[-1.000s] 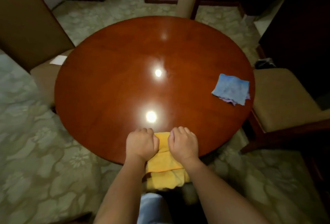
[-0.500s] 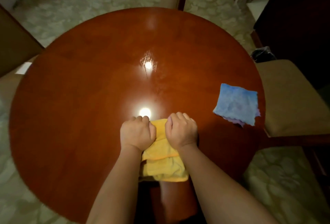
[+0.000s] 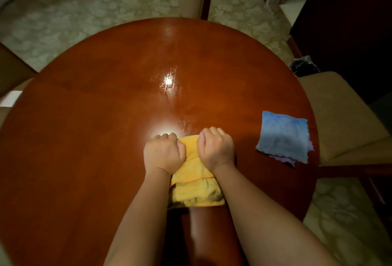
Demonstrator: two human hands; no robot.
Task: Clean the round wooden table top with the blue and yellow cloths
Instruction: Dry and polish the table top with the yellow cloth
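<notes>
On the table (image 3: 84, 159), close to the person, lies the yellow cloth (image 3: 196, 183), folded thick. Both hands sit side by side on its far end. The left hand (image 3: 163, 152) and the right hand (image 3: 216, 149) are curled tight, bunching the cloth and pushing it down. I think the cloth is soft and light, so it would slide easily on the shiny wood. Holding the front edge with both fists looks like a good way to push it. Farther right, well apart, the blue cloth (image 3: 284, 136) lies flat near the rim, untouched. Past the hands, wet streaks (image 3: 171, 87) shine.
</notes>
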